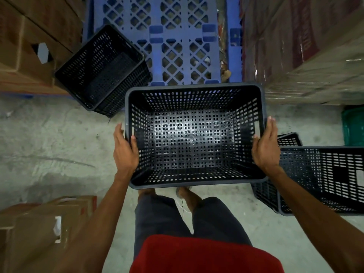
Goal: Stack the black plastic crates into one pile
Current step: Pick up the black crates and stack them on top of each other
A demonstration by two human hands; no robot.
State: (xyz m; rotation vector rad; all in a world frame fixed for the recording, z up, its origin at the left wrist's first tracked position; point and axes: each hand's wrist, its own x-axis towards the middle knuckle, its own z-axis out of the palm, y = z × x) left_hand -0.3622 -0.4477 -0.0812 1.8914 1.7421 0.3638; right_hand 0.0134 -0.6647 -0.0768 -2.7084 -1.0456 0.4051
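Note:
I hold an empty black perforated crate (194, 138) level in front of me, above the concrete floor. My left hand (124, 148) grips its left side wall and my right hand (266, 146) grips its right side wall. A second pile of black crates (102, 69) sits tilted at the upper left, partly on the blue pallet edge. At the lower right stands another black crate (323, 178), with a further crate's corner (289, 139) showing behind it.
A blue plastic pallet (177, 42) lies ahead between stacked cardboard boxes (25, 46) on the left and wrapped cartons (307, 48) on the right. An open cardboard box (39, 229) is at the lower left. A green crate (353, 127) shows at the right edge.

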